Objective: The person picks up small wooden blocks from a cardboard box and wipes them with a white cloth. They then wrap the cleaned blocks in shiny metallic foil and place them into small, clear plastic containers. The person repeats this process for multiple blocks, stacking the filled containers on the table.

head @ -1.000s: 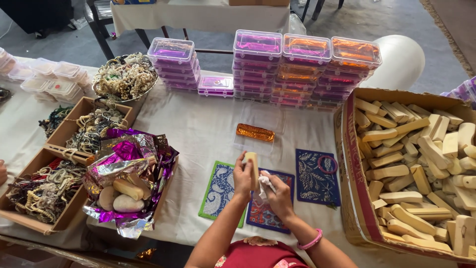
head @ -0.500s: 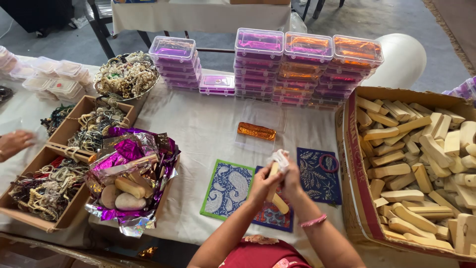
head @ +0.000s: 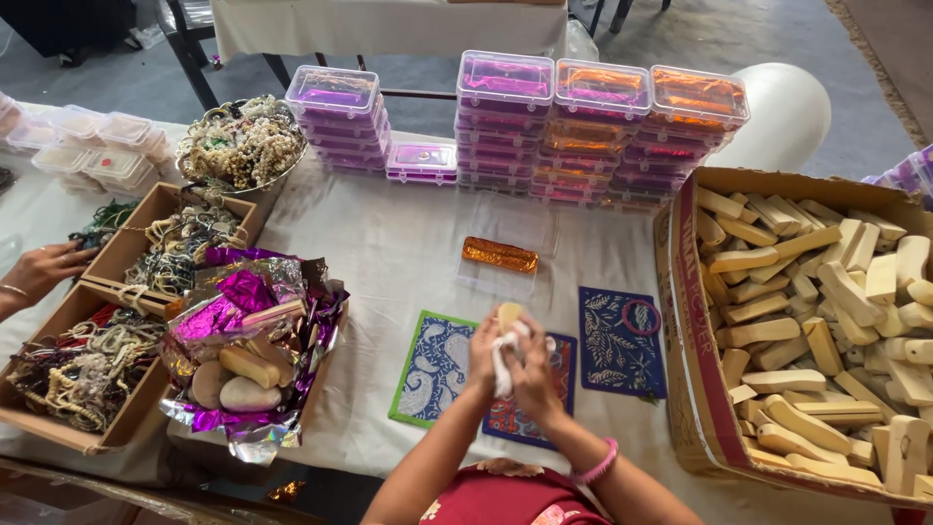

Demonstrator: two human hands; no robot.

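— Looking at the middle of the table, what are the two hands doing?

— They are meeting over the patterned mats. The left hand [head: 484, 352] is curling closed around a small wooden block [head: 508, 314], and the right hand [head: 536, 374] is pressing a white cloth [head: 502, 362] against it, fingers folded over the cloth.

— Which way is the block pointing?

— Its long axis is running roughly away from the person, rounded end poking up past the fingers toward the stacked boxes. Most of its length is hiding inside the grip.

— And the arms?

— Both forearms are rising from the bottom edge and converging, wrists close together. A pink bangle [head: 596, 464] is sitting on the right wrist.

— What is lying around them?

— A green-bordered mat [head: 433, 367] is lying just left of the hands, a blue leaf-print mat [head: 607, 342] just right, with a pink ring [head: 641, 317] resting on it. An orange foil-wrapped bar [head: 499, 255] is lying crosswise beyond the hands. The cardboard box [head: 692, 340] of wooden blocks is standing at the right, and the purple foil tray [head: 243, 331] at the left. Another person's hand [head: 44, 269] is resting at the far left edge.
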